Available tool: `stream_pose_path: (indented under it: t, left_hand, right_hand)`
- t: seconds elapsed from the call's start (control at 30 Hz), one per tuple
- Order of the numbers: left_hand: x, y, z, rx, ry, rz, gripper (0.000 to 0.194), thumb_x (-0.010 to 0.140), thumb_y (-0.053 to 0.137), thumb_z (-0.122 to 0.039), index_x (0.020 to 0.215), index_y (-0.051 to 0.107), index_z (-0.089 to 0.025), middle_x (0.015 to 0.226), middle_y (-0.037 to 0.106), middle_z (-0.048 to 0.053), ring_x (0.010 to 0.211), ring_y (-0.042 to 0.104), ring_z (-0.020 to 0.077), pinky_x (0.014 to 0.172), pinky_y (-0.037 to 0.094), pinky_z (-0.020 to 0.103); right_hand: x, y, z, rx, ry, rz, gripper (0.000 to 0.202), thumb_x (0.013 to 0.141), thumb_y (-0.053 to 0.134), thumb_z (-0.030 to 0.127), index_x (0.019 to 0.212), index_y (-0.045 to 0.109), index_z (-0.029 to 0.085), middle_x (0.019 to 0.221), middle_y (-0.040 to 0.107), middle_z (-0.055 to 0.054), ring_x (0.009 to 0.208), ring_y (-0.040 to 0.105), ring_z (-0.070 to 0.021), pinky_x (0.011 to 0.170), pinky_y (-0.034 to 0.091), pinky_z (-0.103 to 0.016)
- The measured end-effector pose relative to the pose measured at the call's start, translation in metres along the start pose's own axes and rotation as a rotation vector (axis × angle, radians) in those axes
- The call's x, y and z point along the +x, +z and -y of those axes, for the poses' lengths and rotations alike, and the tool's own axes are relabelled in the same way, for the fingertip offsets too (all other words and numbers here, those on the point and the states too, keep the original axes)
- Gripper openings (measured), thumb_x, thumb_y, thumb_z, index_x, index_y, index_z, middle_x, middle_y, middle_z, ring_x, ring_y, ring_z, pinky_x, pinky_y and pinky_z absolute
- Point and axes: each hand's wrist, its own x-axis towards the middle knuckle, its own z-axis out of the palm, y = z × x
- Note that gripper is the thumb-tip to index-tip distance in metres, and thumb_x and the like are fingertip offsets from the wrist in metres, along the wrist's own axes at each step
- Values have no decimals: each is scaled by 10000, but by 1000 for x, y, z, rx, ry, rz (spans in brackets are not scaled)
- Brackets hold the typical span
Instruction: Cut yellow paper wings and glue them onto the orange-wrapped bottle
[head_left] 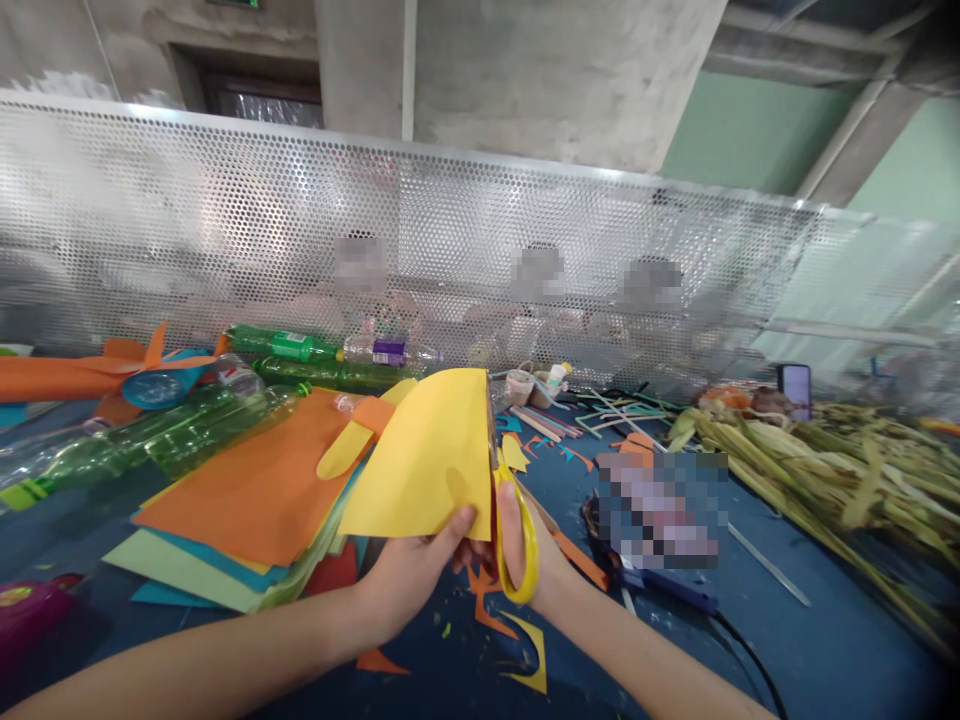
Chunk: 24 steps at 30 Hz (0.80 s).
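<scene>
In the middle of the view, my left hand (431,565) pinches the lower edge of a yellow paper sheet (427,455), thumb on its near face. My right hand (525,550) is closed around the yellow handle of a pair of scissors (531,570). The scissor blades point up and away along the sheet's right edge; the paper partly hides them, so how far apart they stand cannot be told. Below my hands lie a yellow paper scrap (536,660) and orange scraps (487,610).
Left is a stack of coloured paper (240,490), with green plastic bottles (187,420) beyond. A glue gun (667,588) with a black cord and dried husks (810,470) lie right. A perforated metal panel (450,220) borders the far side. Straws (615,410) lie scattered.
</scene>
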Motion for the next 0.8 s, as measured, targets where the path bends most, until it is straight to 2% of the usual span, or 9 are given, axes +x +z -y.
stream_pose_path:
  t: [0.1, 0.2, 0.47, 0.67, 0.8]
  left_hand:
    - [0, 1, 2, 4, -19, -12, 394, 808, 498, -515, 670, 546, -149, 621, 545, 13, 546, 470, 124, 571, 419, 266]
    - [-1, 2, 3, 10, -31, -20, 399, 796, 505, -529, 665, 541, -153, 617, 546, 9, 537, 467, 121, 571, 421, 268]
    - [-1, 1, 3, 37, -51, -26, 411, 780, 508, -554, 640, 531, -168, 594, 530, 5, 534, 463, 129, 577, 416, 278]
    - [1, -2, 10, 58, -39, 7, 407, 813, 474, -531, 654, 547, -164, 617, 547, 20, 566, 483, 142, 607, 418, 284]
    - [2, -2, 9, 67, -80, -9, 419, 806, 474, -538, 621, 544, -169, 581, 539, 14, 558, 494, 147, 619, 420, 287]
  right_hand:
    - [2, -1, -1, 3, -23, -30, 470, 834, 363, 616, 628, 491, 213, 458, 442, 29, 377, 439, -125, 370, 431, -251]
    - [3, -3, -2, -6, -29, -2, 472, 859, 340, 591, 689, 541, 199, 443, 443, 33, 366, 439, -122, 354, 427, -237]
    - [7, -5, -13, -31, -72, -16, 455, 878, 348, 551, 726, 574, 187, 439, 477, 32, 361, 468, -122, 365, 438, -223]
    - [6, -3, -15, -5, 26, -31, 470, 852, 348, 598, 757, 571, 195, 427, 477, 35, 326, 454, -120, 329, 427, -224]
    - [7, -3, -9, -36, 103, -49, 523, 814, 345, 653, 635, 534, 199, 432, 477, 21, 331, 455, -110, 305, 411, -208]
